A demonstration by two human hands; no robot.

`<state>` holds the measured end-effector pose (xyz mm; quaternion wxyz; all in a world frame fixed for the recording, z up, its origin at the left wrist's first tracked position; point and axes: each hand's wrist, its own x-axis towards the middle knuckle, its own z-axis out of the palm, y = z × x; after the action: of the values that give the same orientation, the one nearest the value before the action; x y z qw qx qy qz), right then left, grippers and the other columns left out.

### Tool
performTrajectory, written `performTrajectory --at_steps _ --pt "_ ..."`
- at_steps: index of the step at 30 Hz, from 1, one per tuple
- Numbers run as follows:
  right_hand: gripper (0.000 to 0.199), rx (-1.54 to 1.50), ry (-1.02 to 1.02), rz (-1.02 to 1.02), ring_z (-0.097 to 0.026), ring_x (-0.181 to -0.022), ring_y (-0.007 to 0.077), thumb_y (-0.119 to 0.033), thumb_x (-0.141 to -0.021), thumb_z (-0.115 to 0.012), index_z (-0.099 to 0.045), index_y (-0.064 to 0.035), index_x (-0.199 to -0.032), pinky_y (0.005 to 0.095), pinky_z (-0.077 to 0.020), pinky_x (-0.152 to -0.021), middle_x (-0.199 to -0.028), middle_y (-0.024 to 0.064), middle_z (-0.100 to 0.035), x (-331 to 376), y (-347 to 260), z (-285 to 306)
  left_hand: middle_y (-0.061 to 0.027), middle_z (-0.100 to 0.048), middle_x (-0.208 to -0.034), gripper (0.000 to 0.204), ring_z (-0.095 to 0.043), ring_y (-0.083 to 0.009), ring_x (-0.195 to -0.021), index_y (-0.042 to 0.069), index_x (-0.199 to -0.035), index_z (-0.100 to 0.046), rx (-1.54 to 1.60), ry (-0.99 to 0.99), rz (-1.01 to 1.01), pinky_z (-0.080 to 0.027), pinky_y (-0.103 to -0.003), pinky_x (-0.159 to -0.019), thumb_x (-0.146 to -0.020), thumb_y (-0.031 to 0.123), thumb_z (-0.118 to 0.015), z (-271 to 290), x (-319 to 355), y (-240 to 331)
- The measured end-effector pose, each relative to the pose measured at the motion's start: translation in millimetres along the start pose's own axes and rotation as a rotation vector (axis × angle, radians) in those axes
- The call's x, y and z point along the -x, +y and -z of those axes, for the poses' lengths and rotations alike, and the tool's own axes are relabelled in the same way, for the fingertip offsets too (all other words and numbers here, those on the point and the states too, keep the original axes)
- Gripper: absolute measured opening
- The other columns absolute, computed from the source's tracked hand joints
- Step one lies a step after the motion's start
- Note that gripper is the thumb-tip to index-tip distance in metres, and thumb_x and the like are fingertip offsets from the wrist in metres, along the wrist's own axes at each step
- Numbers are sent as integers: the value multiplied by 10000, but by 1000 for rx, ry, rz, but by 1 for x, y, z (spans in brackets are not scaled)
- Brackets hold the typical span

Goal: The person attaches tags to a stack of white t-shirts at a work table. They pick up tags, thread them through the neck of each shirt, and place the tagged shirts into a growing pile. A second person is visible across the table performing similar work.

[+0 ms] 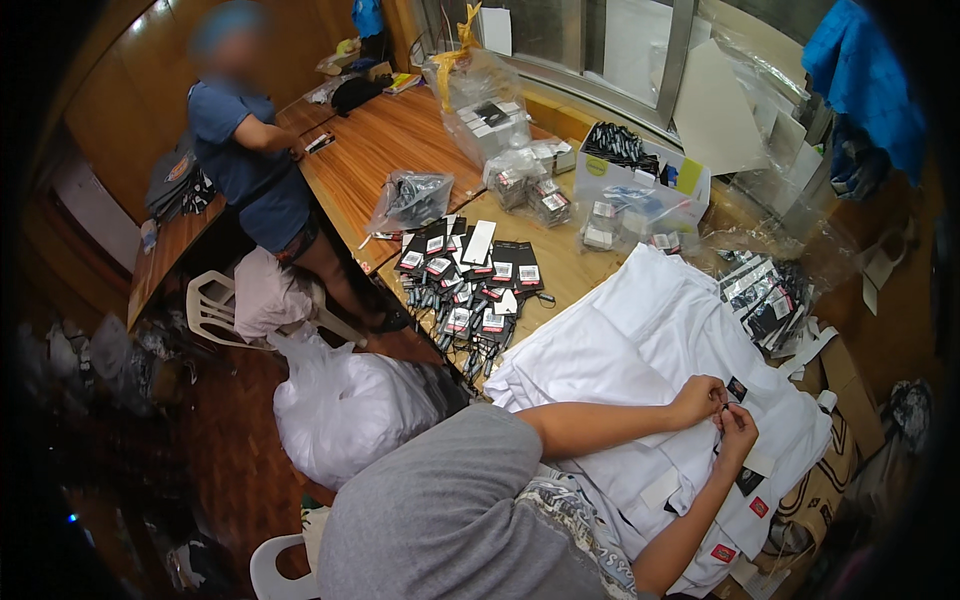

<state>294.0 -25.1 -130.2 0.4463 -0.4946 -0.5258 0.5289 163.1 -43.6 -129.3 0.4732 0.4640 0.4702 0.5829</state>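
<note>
Both my hands meet over a stack of white garments (650,330) on the table. My left hand (702,401) has its thumb and fingers pinched on a thin black tag cord (727,406). Close against it, my right hand (738,434) also pinches the cord. Just past the fingers, a small dark label (737,388) shows on the white cloth. Beneath my right wrist lies a black hang tag (748,481), partly covered. Red patches (759,507) mark the garments near my right forearm.
Black hang tags with cords (470,275) spread over the table's left part. Bagged tags (765,300) lie right of the garments. A white box (640,180) stands by the window. A person (240,150) stands at the far left table. A stuffed plastic bag (350,410) sits left of me.
</note>
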Motion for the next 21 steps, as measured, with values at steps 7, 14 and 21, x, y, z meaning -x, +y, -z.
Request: performTrajectory --at_steps 7,14,21 --pt "120 54 -56 65 -523 -588 108 49 -730 -527 -531 50 -851 211 -455 -561 -734 65 -554 1 4 0 -83 -570 -600 55 -528 -109 -537 -42 -693 -566 -145 -5 -69 -421 -232 -489 -639 -46 -554 6 -5 1" --pt "119 46 -62 32 -535 -607 117 63 -727 -523 -530 56 -846 215 -469 -574 -777 81 -560 -2 5 2 -78 -545 -575 78 -508 -100 -506 -23 -720 -564 -42 51 -123 -409 -225 -479 -651 -39 -532 1 -2 -8" --pt "118 18 -97 63 -544 -612 125 67 -726 -524 -526 62 -845 221 -469 -587 -761 89 -563 0 5 2 -48 -513 -546 143 -495 -89 -473 -13 -790 -541 -1 67 -87 -394 -220 -460 -654 -44 -510 1 3 4"
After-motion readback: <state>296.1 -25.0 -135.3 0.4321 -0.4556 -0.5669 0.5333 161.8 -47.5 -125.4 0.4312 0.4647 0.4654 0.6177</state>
